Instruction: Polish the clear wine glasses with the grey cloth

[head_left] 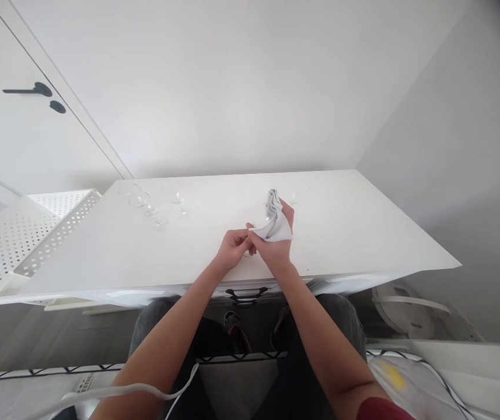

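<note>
A light grey cloth (278, 226) is bunched in my right hand (275, 249), whose fingers curl round it and are partly covered by it. Beside it, my left hand (231, 249) is closed in a pinch, its fingertips meeting the right hand's thumb. Between the hands is a clear glass (269, 214), mostly hidden by cloth and fingers. It seems to be stemmed, with a faint curved rim showing below the left fingertips. Both hands are just above the front part of the white cabinet top (179, 251).
Several clear stemmed glasses (139, 199) stand at the back left, hard to see against the white. Another faint clear object (293, 197) is right of my right hand. A white perforated cart (9, 239) adjoins the left side. Black drawer handles (246, 295) are below the front edge.
</note>
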A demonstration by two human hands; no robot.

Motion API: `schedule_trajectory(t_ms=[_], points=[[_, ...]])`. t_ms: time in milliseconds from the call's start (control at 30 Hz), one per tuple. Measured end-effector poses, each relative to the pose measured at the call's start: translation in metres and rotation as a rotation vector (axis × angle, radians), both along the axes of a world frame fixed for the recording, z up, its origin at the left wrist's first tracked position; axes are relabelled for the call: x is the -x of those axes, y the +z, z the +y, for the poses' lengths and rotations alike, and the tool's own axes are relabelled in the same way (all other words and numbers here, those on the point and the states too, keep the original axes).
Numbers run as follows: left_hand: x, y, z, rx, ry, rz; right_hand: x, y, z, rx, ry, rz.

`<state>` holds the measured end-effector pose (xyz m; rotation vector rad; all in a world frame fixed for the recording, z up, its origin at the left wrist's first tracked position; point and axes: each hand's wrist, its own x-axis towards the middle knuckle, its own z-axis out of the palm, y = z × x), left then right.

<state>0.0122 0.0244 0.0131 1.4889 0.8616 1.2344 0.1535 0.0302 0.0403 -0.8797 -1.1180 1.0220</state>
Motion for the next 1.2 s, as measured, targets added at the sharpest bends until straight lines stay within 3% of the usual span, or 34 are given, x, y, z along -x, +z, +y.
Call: schedule_trajectory(t_ms=[67, 167, 233, 300, 467, 600, 700, 800, 967, 1100, 1200], points=[[0.002, 0.003, -0.001, 0.017, -0.094, 0.026, -0.008, 0.000, 0.004, 0.041, 0.079, 0.056], [0.006, 0.003, -0.001, 0.085, -0.211, -0.014, -0.017, 0.000, 0.010, 0.106, 0.417, 0.225], [0.007, -0.001, 0.001, 0.123, -0.202, -0.067, -0.014, -0.001, 0.011, 0.117, 0.559, 0.284], [0.005, -0.009, 0.004, 0.139, -0.122, -0.106, -0.006, -0.003, 0.009, 0.133, 0.498, 0.261], [-0.003, -0.019, 0.009, 0.114, 0.099, -0.173, 0.013, -0.013, 0.008, 0.091, 0.182, 0.052], [0.000, -0.007, 0.007, 0.110, 0.053, -0.278, 0.013, -0.018, 0.014, 0.182, 0.234, 0.083], [0.004, 0.005, 0.004, 0.155, -0.007, -0.417, 0.006, -0.016, 0.015, 0.305, 0.491, 0.115], [0.006, 0.010, 0.001, 0.172, 0.080, -0.426, -0.001, -0.013, 0.013, 0.422, 0.830, 0.085], [0.008, 0.010, 0.001, 0.241, 0.171, -0.390, -0.007, -0.008, 0.010, 0.398, 1.078, 0.207], [0.009, 0.010, 0.002, 0.139, 0.248, -0.418, -0.006, -0.009, 0.011, 0.319, 1.013, 0.080], [0.009, 0.009, 0.005, 0.081, 0.348, -0.383, -0.001, -0.011, 0.009, 0.185, 0.738, -0.298]])
